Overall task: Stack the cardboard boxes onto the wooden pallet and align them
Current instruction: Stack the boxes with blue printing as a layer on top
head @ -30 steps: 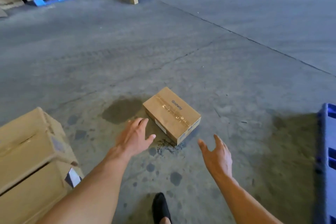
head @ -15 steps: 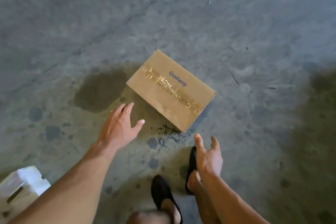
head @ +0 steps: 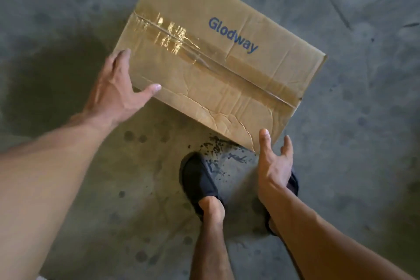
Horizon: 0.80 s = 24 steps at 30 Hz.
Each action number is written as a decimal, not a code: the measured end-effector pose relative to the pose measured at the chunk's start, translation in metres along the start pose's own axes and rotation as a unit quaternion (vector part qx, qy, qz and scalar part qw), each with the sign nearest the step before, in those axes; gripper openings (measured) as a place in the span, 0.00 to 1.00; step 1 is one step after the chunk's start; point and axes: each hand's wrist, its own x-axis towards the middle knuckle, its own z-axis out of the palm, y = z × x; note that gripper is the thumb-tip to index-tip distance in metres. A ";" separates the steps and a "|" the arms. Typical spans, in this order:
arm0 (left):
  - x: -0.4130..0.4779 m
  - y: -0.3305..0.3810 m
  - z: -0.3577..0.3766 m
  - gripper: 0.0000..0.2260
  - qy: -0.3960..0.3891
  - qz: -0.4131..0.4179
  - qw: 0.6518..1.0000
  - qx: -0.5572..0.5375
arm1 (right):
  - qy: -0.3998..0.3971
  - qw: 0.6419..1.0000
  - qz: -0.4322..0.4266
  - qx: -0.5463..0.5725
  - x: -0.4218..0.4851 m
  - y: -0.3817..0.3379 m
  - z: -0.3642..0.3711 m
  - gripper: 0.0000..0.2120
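Evidently, left hand (head: 118, 88): fingers were spread at the left corner of the cardboard box (head: 216, 68), gripping nothing yet.
right hand (head: 275, 166): was open, cupped beside its near corner to lift.
cardboard box: lay flat on the floor (head: 363, 120); no pallet showed.

You have bent closer to the cardboard box (head: 216, 63), which now fills your view. Your left hand (head: 113, 91) has reached its left corner, your right hand (head: 272, 166) its near right corner.

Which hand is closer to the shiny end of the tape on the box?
Left. The left hand is at the box corner beside the shiny tape; the right hand is at the box's nearest corner.
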 end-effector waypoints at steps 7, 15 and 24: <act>0.048 -0.043 0.031 0.53 0.053 -0.012 0.998 -0.010 | 0.055 0.993 0.047 0.098 0.025 0.022 0.038 0.46; 0.091 -0.081 0.032 0.53 0.011 -0.086 0.967 -0.239 | 0.069 0.976 0.072 0.192 0.037 0.034 0.058 0.50; 0.069 -0.068 0.039 0.29 0.031 -0.091 0.920 -0.379 | 0.063 0.977 0.016 0.203 0.051 -0.022 0.019 0.49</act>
